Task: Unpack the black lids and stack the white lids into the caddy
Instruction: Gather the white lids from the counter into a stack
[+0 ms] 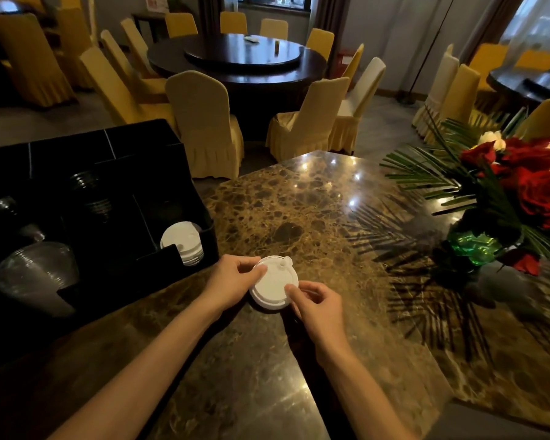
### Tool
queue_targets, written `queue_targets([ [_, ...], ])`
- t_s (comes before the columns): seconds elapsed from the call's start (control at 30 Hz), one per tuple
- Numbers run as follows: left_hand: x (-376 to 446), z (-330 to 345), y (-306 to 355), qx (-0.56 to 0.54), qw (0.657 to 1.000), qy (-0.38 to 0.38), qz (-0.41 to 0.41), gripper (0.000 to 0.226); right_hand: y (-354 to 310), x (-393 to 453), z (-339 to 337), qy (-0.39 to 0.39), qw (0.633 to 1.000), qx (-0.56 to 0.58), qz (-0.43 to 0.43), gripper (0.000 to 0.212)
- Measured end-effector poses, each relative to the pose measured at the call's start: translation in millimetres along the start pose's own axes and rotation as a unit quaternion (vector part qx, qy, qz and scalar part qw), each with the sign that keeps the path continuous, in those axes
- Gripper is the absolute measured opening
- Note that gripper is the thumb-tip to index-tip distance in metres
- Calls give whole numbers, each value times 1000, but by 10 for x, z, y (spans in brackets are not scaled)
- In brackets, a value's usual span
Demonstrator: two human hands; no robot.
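Glossy marble counter (299,201), banquet-room chairs (204,122) beyond.

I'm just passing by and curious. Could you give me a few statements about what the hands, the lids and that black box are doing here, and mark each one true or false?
1. Both hands hold the same white lid. True: the left hand grips its left edge and the right hand its lower right edge.
2. The black caddy has no white lids in it yet. False: a stack of white lids already sits in its front right compartment.
3. The held lid is over the marble table, to the right of the caddy. True.
4. The flowers stand between the hands and the caddy. False: they stand at the far right of the table.
5. Clear domed lids fill the caddy's front left part. True.
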State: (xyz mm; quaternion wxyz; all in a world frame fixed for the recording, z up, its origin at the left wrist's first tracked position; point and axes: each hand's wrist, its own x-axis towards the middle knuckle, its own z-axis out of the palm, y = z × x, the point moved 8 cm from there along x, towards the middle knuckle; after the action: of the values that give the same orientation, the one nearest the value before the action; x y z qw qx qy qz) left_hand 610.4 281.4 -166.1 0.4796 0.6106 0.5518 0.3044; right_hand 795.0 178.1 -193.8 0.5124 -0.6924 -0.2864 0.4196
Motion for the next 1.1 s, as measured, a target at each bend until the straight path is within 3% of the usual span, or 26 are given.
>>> queue_targets([
  [0.3, 76, -18, -39, 33, 999, -11, 9, 37, -5, 54, 50, 11, 998, -54, -17, 31],
  [0.53, 142, -16, 46, 49, 999, -18, 11, 23, -28, 108, 49, 2, 998, -60, -5, 38],
  [0.73, 102, -6, 67, 57, 998, -4, 5, 30, -31, 76, 46, -2, 999, -37, -2, 25],
  [0.93, -122, -56, 40, -40, 999, -21, -5, 24, -6, -28, 44, -15, 1000, -2, -6, 27],
  [1.1, -386, -185, -69, -70, 997, -21, -24, 27, -90, -208, 58, -42, 997, 2, -65, 16],
])
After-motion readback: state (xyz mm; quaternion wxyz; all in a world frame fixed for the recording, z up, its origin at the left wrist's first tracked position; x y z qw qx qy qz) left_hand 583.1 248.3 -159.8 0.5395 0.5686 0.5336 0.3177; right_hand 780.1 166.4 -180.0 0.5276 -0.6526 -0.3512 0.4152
